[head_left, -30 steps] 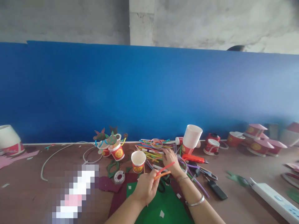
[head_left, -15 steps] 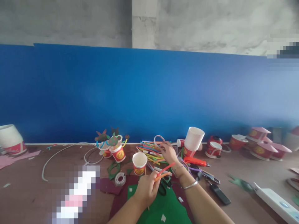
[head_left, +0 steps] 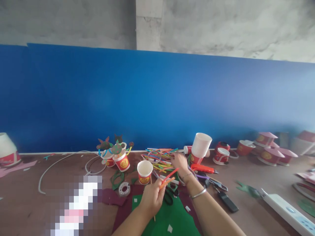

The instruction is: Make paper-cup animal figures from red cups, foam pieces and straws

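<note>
My left hand point(head_left: 154, 197) is closed around a red straw point(head_left: 170, 176) and an orange straw point(head_left: 167, 183), which point up and right. A thin wooden stick point(head_left: 155, 217) passes through or behind the same hand. At the right end of a pile of coloured straws point(head_left: 161, 160), my right hand point(head_left: 180, 163) reaches down with its fingers partly spread; their tips are partly hidden. A pale loop point(head_left: 154, 156) lies on the pile. Just beyond my left hand stands a red and white paper cup point(head_left: 144, 170). Dark-handled scissors point(head_left: 168, 198) lie beneath my hands.
Green felt point(head_left: 169, 216) covers the near middle. A tape roll point(head_left: 124, 189) and decorated cups point(head_left: 121, 162) are to the left. Stacked cups point(head_left: 201, 146), an orange cutter point(head_left: 202, 168), a black fob point(head_left: 228, 201) and a power strip point(head_left: 290, 209) are to the right. A blue panel point(head_left: 147, 98) stands behind.
My right hand has moved away from the pale loop, which was raised beside its fingers and now lies on the pile. My left hand keeps both straws. The view has shifted slightly.
</note>
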`<state>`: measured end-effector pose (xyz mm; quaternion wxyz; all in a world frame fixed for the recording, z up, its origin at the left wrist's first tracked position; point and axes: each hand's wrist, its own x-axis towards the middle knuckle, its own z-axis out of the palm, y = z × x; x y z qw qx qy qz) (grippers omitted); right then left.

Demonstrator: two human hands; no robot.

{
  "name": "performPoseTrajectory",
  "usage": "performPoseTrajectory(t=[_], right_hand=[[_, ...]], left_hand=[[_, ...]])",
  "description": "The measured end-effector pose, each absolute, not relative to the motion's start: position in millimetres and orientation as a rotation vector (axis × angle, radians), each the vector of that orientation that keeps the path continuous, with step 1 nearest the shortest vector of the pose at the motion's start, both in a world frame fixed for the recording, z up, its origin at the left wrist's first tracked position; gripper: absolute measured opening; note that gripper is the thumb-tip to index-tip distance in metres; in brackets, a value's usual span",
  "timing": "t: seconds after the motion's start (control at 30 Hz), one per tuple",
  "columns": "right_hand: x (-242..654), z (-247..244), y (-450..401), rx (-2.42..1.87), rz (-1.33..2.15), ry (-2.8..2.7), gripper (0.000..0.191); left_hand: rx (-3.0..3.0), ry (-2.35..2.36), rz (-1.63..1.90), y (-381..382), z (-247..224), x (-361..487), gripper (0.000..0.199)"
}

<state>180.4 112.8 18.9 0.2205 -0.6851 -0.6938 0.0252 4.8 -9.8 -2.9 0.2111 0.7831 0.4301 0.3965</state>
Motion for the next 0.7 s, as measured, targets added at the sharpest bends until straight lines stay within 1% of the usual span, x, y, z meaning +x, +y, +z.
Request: performPoseTrajectory(t=[0.13, 0.3, 0.43, 0.5, 0.63, 0.7], right_hand=[[193, 20, 123, -1.972, 0.157, -1.957, 0.021], [186, 19, 130, -1.863, 0.181, -2.012, 0.015], [185, 21, 129, -1.739, 0.177, -1.926, 0.015], [187, 24, 126, -1.675, 0.198, -1.843, 0.018], [189, 35, 115, -1.601, 0.196, -1.573, 0.037], [187, 40, 105, -1.538, 0.224, -1.429, 0.041]], left_hand=[[2.104, 1.209, 1.104, -8, -4, 5, 0.033], [2.040, 1.277, 1.122, -5, -5, 4, 0.035], [2.019, 1.269, 1.140, -5, -5, 4, 0.033], [2.009, 1.261, 1.153, -5, -5, 5, 0.035], [1.936, 1.243, 1.244, -3, -9, 7, 0.039], [1.865, 1.195, 1.286, 0, -12, 8, 0.041]])
